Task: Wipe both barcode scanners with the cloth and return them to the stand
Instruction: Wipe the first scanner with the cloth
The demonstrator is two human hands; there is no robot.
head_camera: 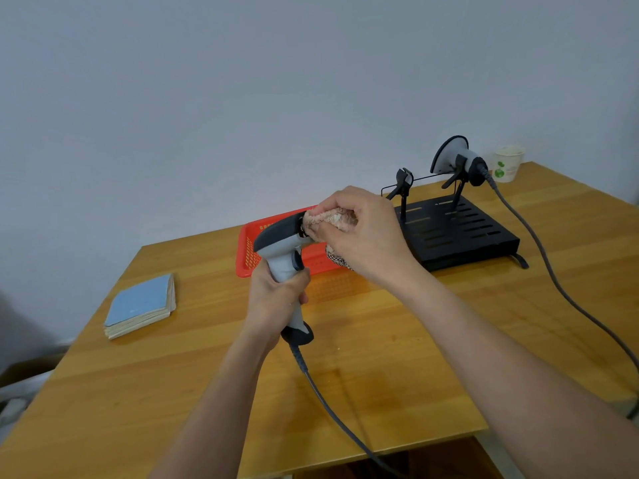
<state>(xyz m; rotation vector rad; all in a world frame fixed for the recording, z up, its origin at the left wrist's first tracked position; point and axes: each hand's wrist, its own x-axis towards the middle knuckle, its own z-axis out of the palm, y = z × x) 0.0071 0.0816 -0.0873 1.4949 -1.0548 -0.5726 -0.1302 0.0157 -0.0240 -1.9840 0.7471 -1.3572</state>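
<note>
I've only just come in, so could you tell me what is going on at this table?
A person is cleaning barcode scanners. The left hand holds one scanner by its handle, while the right hand presses a pink cloth against its front end. The second scanner sits in the black stand, whose other cradle is empty.

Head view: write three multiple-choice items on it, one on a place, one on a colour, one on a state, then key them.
1. Where is the second scanner?
A. clipped on the stand
B. in the basket
C. on the booklet

2. What colour is the basket?
A. blue
B. orange-red
C. black

3. What is the right hand doing?
A. resting flat on the table
B. pressing the cloth to the held scanner
C. lifting the cup

Key: 1 A, it sits in the stand's right clip. 2 B, its mesh wall is orange-red. 3 B, the cloth meets the scanner's front while the left hand grips the handle.
</note>
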